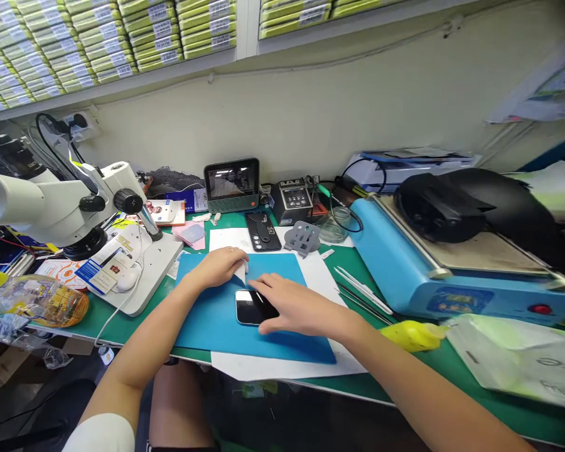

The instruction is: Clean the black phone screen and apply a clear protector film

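Observation:
A smartphone [252,307] with a dark, glossy screen lies on the blue mat [207,323], its right part covered by my right hand [294,304]. That hand spans the phone, thumb at the near edge and fingers at the far edge. Up and to the left, my left hand [219,265] is closed, with a small white tissue [241,272] pinched in its fingers. The tissue hangs just beyond the phone. Behind the mat are a black phone case [262,231] and a grey slotted stand [302,238].
On the left stand a white microscope [42,207] and a bottle of amber liquid [37,301]. A blue machine [405,270] fills the right side, near white tweezers [365,290] and a yellow bottle [414,336]. A small display [232,185] and a glass jar [335,225] stand behind.

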A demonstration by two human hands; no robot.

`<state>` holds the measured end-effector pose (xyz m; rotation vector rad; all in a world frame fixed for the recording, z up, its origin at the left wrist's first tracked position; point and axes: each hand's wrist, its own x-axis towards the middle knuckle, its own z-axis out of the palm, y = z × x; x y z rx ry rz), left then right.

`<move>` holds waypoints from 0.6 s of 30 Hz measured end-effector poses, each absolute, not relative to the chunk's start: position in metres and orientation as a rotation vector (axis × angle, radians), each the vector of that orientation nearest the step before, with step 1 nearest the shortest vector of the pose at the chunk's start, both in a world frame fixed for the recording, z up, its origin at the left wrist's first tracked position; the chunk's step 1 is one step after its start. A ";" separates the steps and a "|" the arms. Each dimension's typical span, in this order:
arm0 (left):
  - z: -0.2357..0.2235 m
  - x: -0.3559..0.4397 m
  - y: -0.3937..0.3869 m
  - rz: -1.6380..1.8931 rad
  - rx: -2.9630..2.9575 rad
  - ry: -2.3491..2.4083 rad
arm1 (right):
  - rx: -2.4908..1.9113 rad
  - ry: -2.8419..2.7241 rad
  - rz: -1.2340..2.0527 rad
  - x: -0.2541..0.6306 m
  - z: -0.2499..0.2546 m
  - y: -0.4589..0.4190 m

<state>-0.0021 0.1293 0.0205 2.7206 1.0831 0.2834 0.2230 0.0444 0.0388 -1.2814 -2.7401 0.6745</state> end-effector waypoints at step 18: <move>0.015 -0.015 0.114 0.246 2.665 0.996 | -1.126 -2.586 0.570 0.243 0.007 0.062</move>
